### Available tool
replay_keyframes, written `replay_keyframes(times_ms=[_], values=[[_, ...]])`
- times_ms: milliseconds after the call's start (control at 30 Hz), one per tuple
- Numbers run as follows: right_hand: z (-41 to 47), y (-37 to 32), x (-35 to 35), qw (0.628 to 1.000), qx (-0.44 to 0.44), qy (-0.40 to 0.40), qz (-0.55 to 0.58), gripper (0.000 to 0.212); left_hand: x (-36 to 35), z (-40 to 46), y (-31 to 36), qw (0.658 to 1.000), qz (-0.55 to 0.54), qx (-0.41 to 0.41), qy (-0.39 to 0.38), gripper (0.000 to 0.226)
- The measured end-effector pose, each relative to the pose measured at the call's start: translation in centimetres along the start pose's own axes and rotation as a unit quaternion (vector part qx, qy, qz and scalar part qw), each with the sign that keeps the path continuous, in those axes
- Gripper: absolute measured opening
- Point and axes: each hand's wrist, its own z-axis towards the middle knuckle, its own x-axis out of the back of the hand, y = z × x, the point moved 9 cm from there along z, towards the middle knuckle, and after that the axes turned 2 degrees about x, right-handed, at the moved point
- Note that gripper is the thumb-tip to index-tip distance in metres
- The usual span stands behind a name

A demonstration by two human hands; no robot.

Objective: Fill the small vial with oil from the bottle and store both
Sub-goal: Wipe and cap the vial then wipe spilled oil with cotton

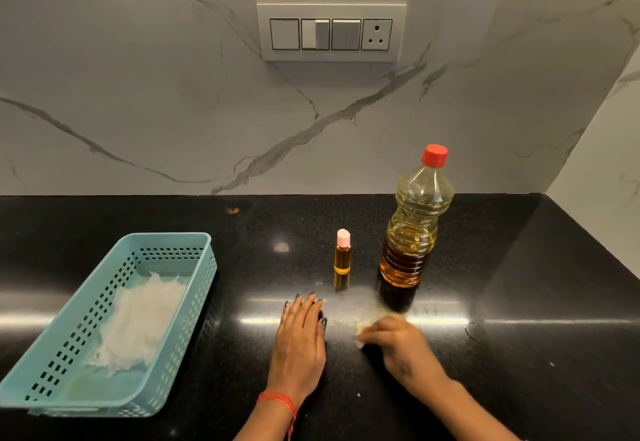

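Where the marbled wall (173,94) meets it at the back, a black polished counter (519,284) runs across the whole view and carries everything else. A white switch plate (330,32) with three switches and one socket is fixed to the wall above the middle of the counter. On the left of the counter lies a light blue plastic basket (104,402) with slotted sides, and a crumpled white tissue (138,323) lies inside it on the bottom. Right of centre stands the clear oil bottle (412,229), upright, its red cap (434,155) on, with amber oil filling its lower part. Just to its left, apart from it, stands the small vial (342,256), upright, filled with amber oil and closed with a pink cap (343,237). The basket is well apart from both. In front of the vial, the left hand (299,340) rests flat on the counter, fingers straight and together, holding nothing; a red thread (278,400) circles its wrist. The right hand (398,343) is blurred, in front of the bottle, its fingers curled round a small pale wad (361,331) pressed to the counter. A smeared, greasy patch (346,316) shows on the counter between the two hands.
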Motion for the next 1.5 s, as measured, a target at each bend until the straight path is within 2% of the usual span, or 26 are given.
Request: replay_keyframes(times_ms=[67,167,267,367,467,567,733,833,933,1100,1233,1367,1500], values=[[-0.1,3.4,1.8,0.997,-0.065,0.046,-0.004,0.034,0.0,-0.1,0.2,1.000,-0.001,-0.004,-0.001,0.072],[3.0,3.2,2.5,0.991,-0.093,0.084,-0.037,0.041,0.0,0.0,0.2,1.000,0.000,-0.003,-0.001,0.073],[4.5,-0.2,-0.7,0.998,-0.056,0.004,-0.024,0.048,0.0,-0.1,0.2,1.000,0.009,-0.004,-0.003,0.074],[1.5,-2.4,-0.7,1.000,0.031,-0.003,0.000,0.035,0.1,-0.2,0.1,1.000,0.006,0.001,-0.001,0.074],[-0.4,2.1,1.5,0.997,-0.039,0.059,0.005,0.027,0.1,-0.2,0.1,1.000,0.001,0.000,0.004,0.072],[1.6,3.3,2.2,0.993,-0.086,0.086,-0.006,0.033,-0.1,-0.2,0.2,1.000,0.008,-0.007,0.001,0.071],[1.0,-1.4,-0.2,1.000,-0.005,0.023,-0.002,0.029,0.1,-0.2,0.2,1.000,0.009,-0.004,0.001,0.072],[-0.5,1.5,1.7,0.997,-0.046,0.054,0.015,0.024,0.1,-0.2,0.1,1.000,0.013,-0.001,0.000,0.072],[1.6,3.4,2.3,0.993,-0.095,0.077,-0.007,0.026,-0.1,-0.2,0.2,1.000,0.013,-0.005,-0.006,0.071],[1.7,-1.1,0.2,0.999,-0.023,0.024,0.003,0.019,0.1,-0.1,0.2,1.000,0.009,0.001,-0.007,0.073],[0.0,2.4,2.2,0.995,-0.078,0.062,0.019,0.017,0.1,-0.1,0.3,1.000,-0.005,-0.002,-0.006,0.071],[4.4,3.3,1.8,0.989,-0.113,0.090,-0.019,0.022,0.0,-0.1,0.5,1.000,0.001,-0.008,-0.009,0.072],[6.9,-1.0,-1.2,0.998,-0.047,0.019,-0.032,0.035,0.2,-0.1,0.7,1.000,0.001,-0.010,-0.006,0.071]])
